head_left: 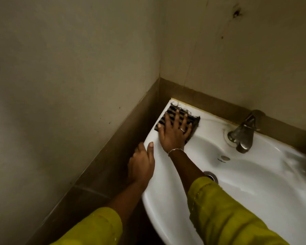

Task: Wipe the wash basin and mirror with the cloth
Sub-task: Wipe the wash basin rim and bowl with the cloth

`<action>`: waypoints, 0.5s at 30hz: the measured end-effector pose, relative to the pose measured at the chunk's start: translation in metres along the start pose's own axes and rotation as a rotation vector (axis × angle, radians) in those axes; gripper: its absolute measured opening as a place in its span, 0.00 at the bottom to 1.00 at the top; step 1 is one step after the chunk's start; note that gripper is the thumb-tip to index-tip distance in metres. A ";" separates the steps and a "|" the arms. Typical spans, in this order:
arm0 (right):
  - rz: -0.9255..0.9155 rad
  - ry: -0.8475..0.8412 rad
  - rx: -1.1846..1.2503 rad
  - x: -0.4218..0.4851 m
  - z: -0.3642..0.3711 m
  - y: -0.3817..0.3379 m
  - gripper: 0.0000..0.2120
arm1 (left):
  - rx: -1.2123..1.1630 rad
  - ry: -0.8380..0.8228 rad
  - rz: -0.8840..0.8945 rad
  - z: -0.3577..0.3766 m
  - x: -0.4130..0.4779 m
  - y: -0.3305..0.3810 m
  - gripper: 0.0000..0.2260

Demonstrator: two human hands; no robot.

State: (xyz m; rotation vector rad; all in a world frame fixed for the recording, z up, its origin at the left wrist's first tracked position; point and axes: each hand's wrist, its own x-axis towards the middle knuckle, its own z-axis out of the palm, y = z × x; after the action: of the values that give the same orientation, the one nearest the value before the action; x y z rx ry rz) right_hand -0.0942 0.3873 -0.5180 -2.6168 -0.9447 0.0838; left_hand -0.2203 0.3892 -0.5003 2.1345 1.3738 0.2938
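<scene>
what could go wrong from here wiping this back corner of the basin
1. The right hand presses the cloth flat at the wash basin's far left corner; a push outward may slide it off the rim beside the wall.
2. The left hand grips the rim; leaning hard might strain the basin.
3. A fast sweep right could hit the tap.

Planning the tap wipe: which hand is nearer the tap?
Right. The right hand presses the striped cloth left of the tap; the left hand grips the wash basin rim farther off.
</scene>
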 end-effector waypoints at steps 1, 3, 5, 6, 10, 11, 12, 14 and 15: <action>-0.037 -0.031 0.009 -0.002 0.000 -0.003 0.32 | -0.014 0.011 0.002 0.000 0.000 -0.001 0.24; -0.113 -0.069 0.028 -0.010 0.000 -0.007 0.33 | -0.041 0.036 -0.004 -0.001 -0.001 -0.001 0.24; -0.195 -0.094 0.045 -0.021 -0.001 -0.010 0.38 | -0.078 0.070 -0.013 -0.004 -0.002 0.000 0.23; -0.213 -0.118 0.072 -0.025 -0.002 -0.011 0.38 | -0.112 0.090 -0.016 -0.005 -0.003 0.000 0.23; -0.009 -0.075 0.184 -0.021 -0.013 -0.021 0.29 | -0.353 0.159 -0.022 -0.006 -0.009 -0.004 0.21; 0.046 -0.068 0.122 -0.019 -0.013 -0.024 0.29 | -0.422 0.173 -0.042 -0.006 -0.010 -0.007 0.20; 0.079 -0.091 0.064 -0.016 -0.013 -0.027 0.29 | -0.483 0.188 -0.066 -0.005 -0.011 -0.009 0.20; 0.110 -0.147 0.028 -0.015 -0.011 -0.034 0.28 | -0.583 0.238 -0.088 -0.004 -0.016 -0.012 0.23; 0.122 -0.157 0.042 -0.016 -0.010 -0.038 0.29 | -0.634 0.260 -0.085 -0.003 -0.018 -0.013 0.26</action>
State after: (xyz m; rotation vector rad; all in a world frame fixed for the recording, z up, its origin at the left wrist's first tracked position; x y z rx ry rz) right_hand -0.1275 0.4014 -0.4967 -2.6572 -0.8231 0.3413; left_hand -0.2395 0.3785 -0.5034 1.5444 1.2808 0.8701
